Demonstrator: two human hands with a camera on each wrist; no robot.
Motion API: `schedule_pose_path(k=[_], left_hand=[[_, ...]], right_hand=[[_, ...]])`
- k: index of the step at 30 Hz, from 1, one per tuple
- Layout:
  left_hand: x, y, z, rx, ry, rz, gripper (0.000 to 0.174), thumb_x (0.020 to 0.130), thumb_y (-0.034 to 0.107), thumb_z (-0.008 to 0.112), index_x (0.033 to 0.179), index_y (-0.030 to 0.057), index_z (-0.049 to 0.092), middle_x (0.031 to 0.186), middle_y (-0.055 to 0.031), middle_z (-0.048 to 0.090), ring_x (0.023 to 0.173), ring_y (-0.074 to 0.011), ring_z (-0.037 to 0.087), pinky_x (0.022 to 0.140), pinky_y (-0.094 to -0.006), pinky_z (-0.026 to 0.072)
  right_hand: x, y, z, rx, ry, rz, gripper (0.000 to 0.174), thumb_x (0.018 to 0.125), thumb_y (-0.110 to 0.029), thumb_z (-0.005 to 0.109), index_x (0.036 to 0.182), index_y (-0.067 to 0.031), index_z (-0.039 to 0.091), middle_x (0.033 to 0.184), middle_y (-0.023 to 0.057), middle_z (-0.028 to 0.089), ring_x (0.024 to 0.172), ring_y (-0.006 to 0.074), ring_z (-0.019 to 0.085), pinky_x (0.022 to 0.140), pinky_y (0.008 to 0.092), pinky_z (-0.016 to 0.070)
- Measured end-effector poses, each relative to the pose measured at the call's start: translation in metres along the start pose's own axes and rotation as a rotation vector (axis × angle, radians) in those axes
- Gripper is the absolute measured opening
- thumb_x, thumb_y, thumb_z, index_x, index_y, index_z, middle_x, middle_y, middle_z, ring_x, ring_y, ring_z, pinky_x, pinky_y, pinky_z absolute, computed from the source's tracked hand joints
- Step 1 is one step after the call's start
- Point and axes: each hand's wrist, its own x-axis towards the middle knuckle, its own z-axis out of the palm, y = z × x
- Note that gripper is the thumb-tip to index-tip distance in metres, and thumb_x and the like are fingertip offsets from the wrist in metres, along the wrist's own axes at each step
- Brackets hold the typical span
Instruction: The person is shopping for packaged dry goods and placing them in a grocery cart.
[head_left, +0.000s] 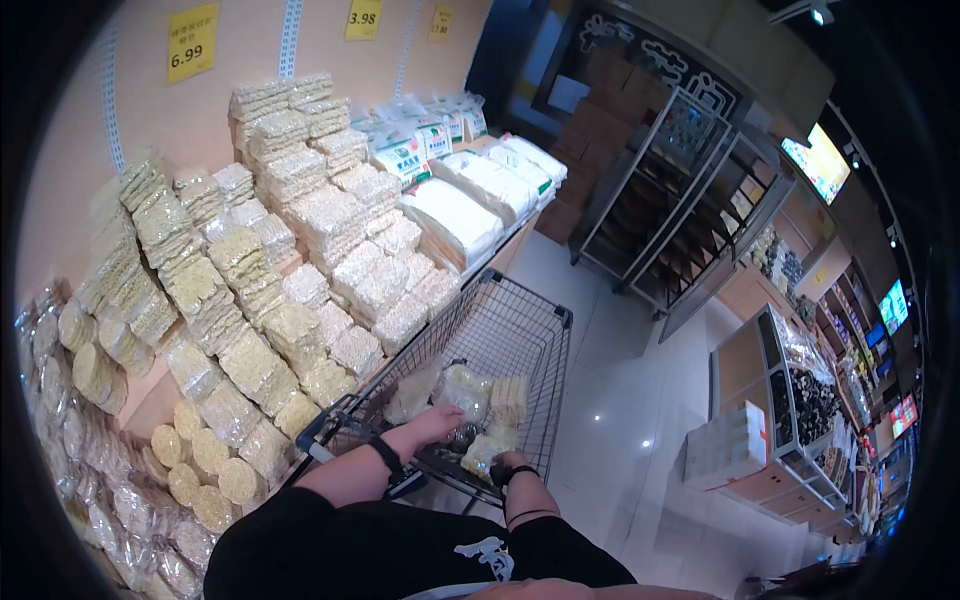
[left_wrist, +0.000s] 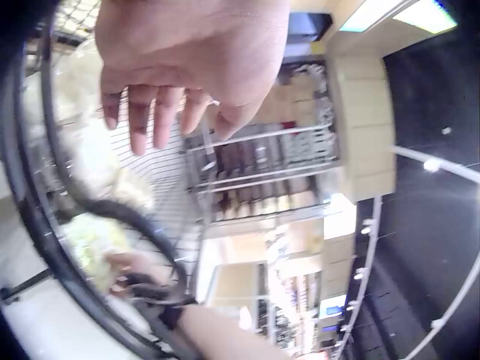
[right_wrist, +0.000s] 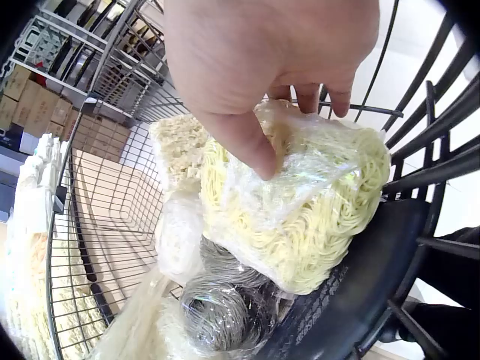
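A clear-wrapped pack of yellow noodles point(right_wrist: 300, 202) lies tilted at the near end of the cart point(head_left: 545, 310). My right hand point(right_wrist: 270, 67) point(head_left: 512, 466) holds it by its upper edge, thumb on the wrapper and fingers over the far side. My left hand point(head_left: 437, 426) point(left_wrist: 187, 67) is over the cart beside the other packs, its fingers extended and apart, nothing gripped. Below the yellow pack is a bundle of dark grey noodles point(right_wrist: 217, 311). A white pack point(right_wrist: 180, 236) and a pale noodle block point(right_wrist: 178, 146) lie beyond.
Stacked noodle packs point(head_left: 330, 200) and white bags point(head_left: 455, 215) fill the display along the left, under yellow price signs point(head_left: 192, 45). Ahead stands a metal rack point(head_left: 680, 190). Tiled floor point(head_left: 610, 400) runs right of the cart, with a goods counter point(head_left: 740, 375) beyond.
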Motion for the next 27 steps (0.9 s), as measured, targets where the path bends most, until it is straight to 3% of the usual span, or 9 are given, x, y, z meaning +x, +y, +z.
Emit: schedule_pose_path(k=[4,6,9,11,13,15,17,19,27], left_hand=[[-0.076,0.064,-0.046,-0.093,-0.093,0.347,0.043,0.088,0.023,0.057,0.127,0.0036,0.051,0.094,-0.0057,0.062,0.085,-0.0118,0.057,0.072,-0.0258,0.0464],[-0.123,0.076,-0.078,0.142,-0.039,0.472,0.046,0.09,0.027,0.056,0.129,0.0039,0.049,0.104,-0.008,0.062,0.093,-0.0137,0.057,0.079,-0.0268,0.0462],[-0.197,0.098,-0.116,0.315,0.109,0.272,0.048,0.09,0.03,0.056,0.13,0.0039,0.048,0.11,-0.0111,0.062,0.097,-0.0183,0.058,0.085,-0.029,0.0458],[-0.237,0.091,-0.147,0.396,0.124,0.202,0.048,0.09,0.03,0.057,0.13,0.0045,0.048,0.112,-0.0127,0.061,0.099,-0.0199,0.058,0.086,-0.0298,0.0458],[-0.273,0.071,-0.172,0.468,0.134,0.129,0.049,0.09,0.03,0.057,0.131,0.0051,0.047,0.113,-0.0143,0.061,0.101,-0.0214,0.058,0.087,-0.0306,0.0457],[-0.301,0.046,-0.192,0.411,0.365,0.06,0.05,0.089,0.031,0.059,0.131,0.0065,0.048,0.114,-0.0167,0.061,0.105,-0.0243,0.058,0.089,-0.0327,0.0453],[-0.329,0.036,-0.205,0.387,0.417,0.101,0.051,0.087,0.032,0.06,0.131,0.008,0.048,0.115,-0.017,0.06,0.106,-0.025,0.058,0.089,-0.0331,0.0454],[-0.365,0.054,-0.209,0.414,0.497,-0.068,0.051,0.087,0.032,0.061,0.131,0.009,0.049,0.116,-0.0162,0.061,0.105,-0.0252,0.059,0.088,-0.0326,0.046],[-0.369,0.032,-0.243,0.403,0.416,0.021,0.053,0.087,0.032,0.061,0.133,0.0099,0.046,0.119,-0.0139,0.058,0.099,-0.0262,0.06,0.087,-0.0341,0.0467]], right_hand=[[-0.026,-0.022,0.004,0.002,0.039,0.047,0.033,0.072,-0.007,0.068,0.102,0.0043,0.061,0.092,0.0166,0.065,0.079,0.0261,0.064,0.068,0.0387,0.0502],[-0.035,-0.026,0.001,-0.022,-0.009,0.087,0.033,0.074,-0.011,0.067,0.104,0.0034,0.062,0.094,0.0155,0.066,0.08,0.0255,0.064,0.071,0.0381,0.0498],[-0.013,-0.022,-0.002,-0.244,-0.068,0.106,0.034,0.077,-0.015,0.066,0.105,0.0027,0.062,0.095,0.0141,0.066,0.081,0.0252,0.064,0.073,0.0381,0.0496],[0.042,0.004,0.001,-0.078,-0.028,0.149,0.023,0.074,-0.006,0.064,0.094,0.0029,0.063,0.088,0.0177,0.065,0.077,0.0263,0.064,0.066,0.0392,0.051],[0.027,-0.011,-0.027,-0.791,-0.117,-0.48,0.035,0.081,-0.019,0.06,0.108,0.0022,0.061,0.097,0.0139,0.065,0.082,0.0258,0.063,0.072,0.04,0.0499],[-0.034,-0.065,-0.025,0.296,0.026,-0.063,0.041,0.081,-0.019,0.057,0.117,0.0004,0.055,0.109,0.016,0.06,0.096,0.0252,0.058,0.079,0.0382,0.047],[-0.085,-0.111,-0.036,0.558,0.029,-0.158,0.045,0.083,-0.02,0.055,0.124,-0.0023,0.049,0.12,0.0175,0.052,0.111,0.0251,0.048,0.088,0.0382,0.0415],[-0.066,-0.126,-0.061,0.462,0.136,-0.586,0.051,0.083,-0.021,0.055,0.13,-0.0065,0.043,0.125,0.0163,0.046,0.118,0.0252,0.041,0.094,0.0401,0.0361],[-0.292,-0.203,-0.08,0.362,0.322,-1.013,0.038,0.088,-0.013,0.055,0.126,-0.0049,0.05,0.122,0.0113,0.051,0.115,0.0202,0.047,0.096,0.0303,0.0381]])
